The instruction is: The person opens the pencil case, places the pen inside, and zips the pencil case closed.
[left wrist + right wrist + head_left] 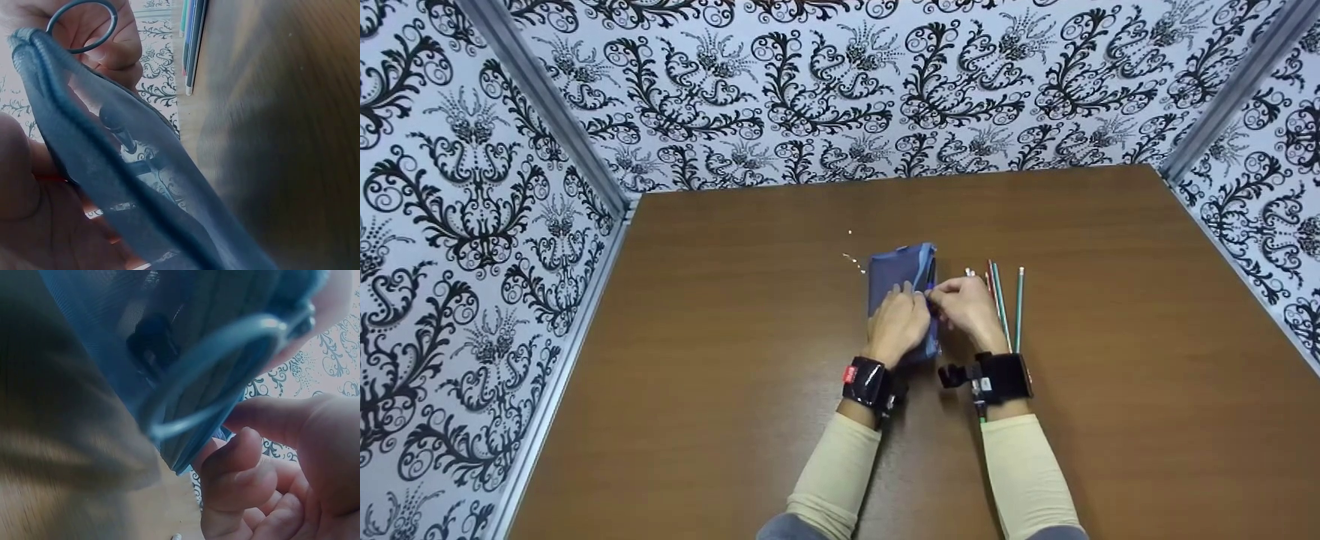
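A blue see-through mesh pencil case (889,271) stands near the middle of the table, with dark items (117,128) showing through its mesh. My left hand (901,321) grips it from the left, thumb on one side and fingers on the other. On the right edge, the thumb and forefinger of my right hand (966,309) pinch the case's side, the other fingers curled in. A round ring pull (216,354) hangs at the zip end, outside the right fingers. A dark, bluish strip (931,276) shows along the case's right side, just beyond the right fingertips.
Several pencils (1020,300) lie side by side just right of the case, partly behind the right hand and wrist. Small white bits (855,262) are scattered left of the case. Patterned walls (825,90) border the brown table (720,315) at the back and sides.
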Action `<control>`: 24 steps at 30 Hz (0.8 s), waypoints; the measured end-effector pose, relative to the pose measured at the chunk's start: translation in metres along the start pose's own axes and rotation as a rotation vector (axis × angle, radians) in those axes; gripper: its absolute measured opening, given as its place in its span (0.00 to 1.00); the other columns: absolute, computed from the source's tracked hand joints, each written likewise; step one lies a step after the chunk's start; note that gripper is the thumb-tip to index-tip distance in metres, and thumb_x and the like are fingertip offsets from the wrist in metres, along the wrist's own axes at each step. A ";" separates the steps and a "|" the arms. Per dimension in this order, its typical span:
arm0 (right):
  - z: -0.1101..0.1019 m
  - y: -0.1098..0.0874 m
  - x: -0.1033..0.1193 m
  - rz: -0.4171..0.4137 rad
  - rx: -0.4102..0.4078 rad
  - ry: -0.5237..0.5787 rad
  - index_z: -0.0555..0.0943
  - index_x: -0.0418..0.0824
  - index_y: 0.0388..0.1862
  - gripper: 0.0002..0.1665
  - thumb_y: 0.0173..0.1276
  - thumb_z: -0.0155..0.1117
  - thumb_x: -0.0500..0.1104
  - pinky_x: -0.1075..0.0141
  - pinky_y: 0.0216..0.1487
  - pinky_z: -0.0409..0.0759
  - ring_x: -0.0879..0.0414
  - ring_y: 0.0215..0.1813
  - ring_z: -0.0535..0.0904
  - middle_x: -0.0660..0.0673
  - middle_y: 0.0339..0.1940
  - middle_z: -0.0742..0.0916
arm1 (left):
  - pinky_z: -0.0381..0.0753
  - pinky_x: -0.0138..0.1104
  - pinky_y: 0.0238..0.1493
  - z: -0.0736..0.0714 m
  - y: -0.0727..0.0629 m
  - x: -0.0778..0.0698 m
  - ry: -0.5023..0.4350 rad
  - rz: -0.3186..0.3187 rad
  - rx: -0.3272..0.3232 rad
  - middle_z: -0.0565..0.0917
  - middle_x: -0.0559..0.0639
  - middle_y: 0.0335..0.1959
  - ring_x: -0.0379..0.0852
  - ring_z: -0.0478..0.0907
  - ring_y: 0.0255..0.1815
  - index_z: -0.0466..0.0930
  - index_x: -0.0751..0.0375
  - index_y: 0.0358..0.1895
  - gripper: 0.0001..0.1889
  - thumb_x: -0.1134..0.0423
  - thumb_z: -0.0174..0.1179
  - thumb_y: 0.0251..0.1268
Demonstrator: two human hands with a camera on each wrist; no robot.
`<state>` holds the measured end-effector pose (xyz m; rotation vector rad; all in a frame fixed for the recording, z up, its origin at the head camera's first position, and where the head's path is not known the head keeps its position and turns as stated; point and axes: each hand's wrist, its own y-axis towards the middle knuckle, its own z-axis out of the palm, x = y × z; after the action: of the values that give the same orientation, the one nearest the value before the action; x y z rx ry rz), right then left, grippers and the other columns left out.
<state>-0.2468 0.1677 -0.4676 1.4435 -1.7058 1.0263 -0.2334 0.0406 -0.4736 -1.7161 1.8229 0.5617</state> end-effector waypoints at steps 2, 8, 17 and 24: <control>-0.001 0.000 0.001 0.001 0.004 -0.005 0.86 0.29 0.42 0.13 0.66 0.61 0.38 0.72 0.15 0.70 0.62 0.15 0.73 0.51 0.15 0.80 | 0.65 0.48 0.72 -0.001 0.000 0.000 0.002 0.005 -0.005 0.66 0.62 0.73 0.55 0.64 0.74 0.65 0.66 0.73 0.29 0.53 0.32 0.79; -0.003 0.000 0.001 -0.020 0.023 -0.044 0.86 0.30 0.43 0.14 0.68 0.62 0.39 0.72 0.15 0.72 0.63 0.15 0.74 0.51 0.17 0.82 | 0.67 0.47 0.70 -0.003 -0.001 0.000 0.033 0.007 -0.008 0.67 0.62 0.73 0.55 0.65 0.74 0.65 0.65 0.73 0.28 0.54 0.32 0.79; -0.005 -0.001 0.003 -0.011 0.044 -0.036 0.85 0.31 0.45 0.13 0.69 0.63 0.40 0.71 0.18 0.74 0.60 0.18 0.77 0.50 0.21 0.84 | 0.65 0.48 0.72 -0.005 -0.001 0.002 0.003 -0.012 -0.004 0.65 0.60 0.74 0.54 0.63 0.75 0.64 0.63 0.73 0.29 0.51 0.31 0.79; -0.007 -0.002 0.003 -0.027 0.047 -0.051 0.85 0.32 0.46 0.14 0.69 0.64 0.42 0.69 0.21 0.78 0.57 0.21 0.80 0.49 0.22 0.86 | 0.65 0.48 0.71 -0.004 0.000 0.002 -0.005 -0.024 -0.007 0.66 0.60 0.74 0.54 0.64 0.75 0.65 0.62 0.73 0.29 0.51 0.32 0.79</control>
<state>-0.2454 0.1722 -0.4615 1.5300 -1.7039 1.0299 -0.2335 0.0365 -0.4721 -1.7378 1.7959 0.5631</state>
